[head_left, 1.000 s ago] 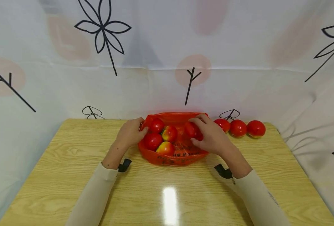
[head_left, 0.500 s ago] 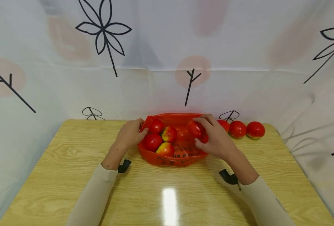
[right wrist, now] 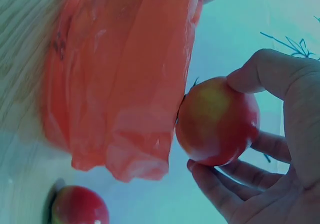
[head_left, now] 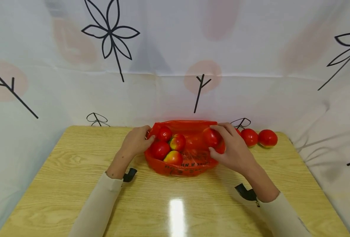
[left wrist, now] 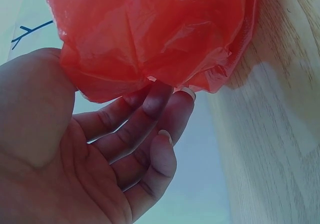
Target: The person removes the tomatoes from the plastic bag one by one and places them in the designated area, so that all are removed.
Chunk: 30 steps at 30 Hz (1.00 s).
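Note:
A red plastic bag (head_left: 181,169) with dark print lies open-mouthed at the table's back, several red and yellow apples (head_left: 160,150) inside its left part. My left hand (head_left: 136,140) holds the bag's left rim, thumb on the inner side; in the left wrist view the fingers (left wrist: 155,103) reach under the crumpled plastic. At the right rim, my right hand (head_left: 234,149) grips an apple (right wrist: 217,121) between thumb and fingers. In the right wrist view that apple is level with the bag's edge, its dark stem end toward the plastic.
To the right of the bag, apples (head_left: 267,138) stand in a row along the table's back edge, one partly hidden by my right hand. A white cloth (head_left: 175,95) with drawn plants hangs behind the wooden table (head_left: 83,158).
My right hand has moved rightward with the apple, from inside the bag to its right rim. The left hand keeps its hold on the left rim.

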Tool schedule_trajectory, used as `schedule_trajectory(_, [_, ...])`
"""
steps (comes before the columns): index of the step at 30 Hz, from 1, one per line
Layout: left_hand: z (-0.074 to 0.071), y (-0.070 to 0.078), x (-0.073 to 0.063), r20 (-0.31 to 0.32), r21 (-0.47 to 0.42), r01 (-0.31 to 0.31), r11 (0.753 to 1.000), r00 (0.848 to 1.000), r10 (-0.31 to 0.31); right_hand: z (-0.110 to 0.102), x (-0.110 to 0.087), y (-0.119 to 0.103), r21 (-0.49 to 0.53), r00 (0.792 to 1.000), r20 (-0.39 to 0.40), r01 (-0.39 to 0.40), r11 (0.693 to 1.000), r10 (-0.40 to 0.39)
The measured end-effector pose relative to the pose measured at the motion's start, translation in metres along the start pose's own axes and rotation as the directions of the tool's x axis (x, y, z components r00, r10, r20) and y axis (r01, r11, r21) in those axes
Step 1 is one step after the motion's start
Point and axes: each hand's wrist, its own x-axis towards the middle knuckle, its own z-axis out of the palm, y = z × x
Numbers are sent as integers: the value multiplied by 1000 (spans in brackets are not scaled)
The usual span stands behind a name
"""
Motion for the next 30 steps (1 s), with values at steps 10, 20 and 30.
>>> schedule_trajectory(10, [0, 0, 0, -8, -4, -10, 1000, 1000, 10, -13, -13, 7, 3, 999, -47, 3, 1000, -3])
schedule_trajectory(20, [1, -1, 0, -14, 4, -15, 1000, 1000, 15, -21, -27, 20, -39, 997, -81, -15, 999, 12])
schedule_trajectory(30, [1, -2, 1, -16, 5, -11, 1000, 1000, 11, -30, -42, 30, -65, 994, -108, -34, 997, 26])
